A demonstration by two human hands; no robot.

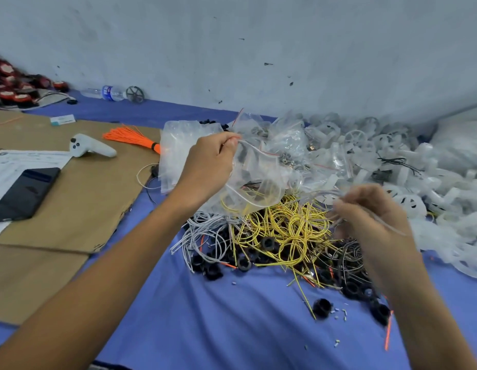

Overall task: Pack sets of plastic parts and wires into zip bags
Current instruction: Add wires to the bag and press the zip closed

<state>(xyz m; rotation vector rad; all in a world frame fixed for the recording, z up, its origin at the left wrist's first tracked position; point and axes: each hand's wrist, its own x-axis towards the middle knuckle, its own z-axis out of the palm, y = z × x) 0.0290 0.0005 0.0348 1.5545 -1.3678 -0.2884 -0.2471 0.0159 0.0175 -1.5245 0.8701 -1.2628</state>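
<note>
My left hand [208,166] pinches the rim of a clear zip bag [254,182] and holds it up over the pile; a yellow wire and dark parts show inside it. To the right, my right hand [365,212] is blurred and grips a thin grey wire [389,225] that trails past my wrist. Below both hands lies a heap of yellow wire loops [288,228], with grey wires [205,231] at its left and black plastic rings [245,263] scattered through it. White plastic wheels [408,182] are piled at the right.
Filled zip bags [280,137] lie behind the held bag, and a stack of unfilled bags [173,156] is at its left. On cardboard [80,204] at the left sit an orange wire bundle [133,137], a white controller [90,149] and a dark phone [23,193]. A water bottle [106,92] lies by the wall.
</note>
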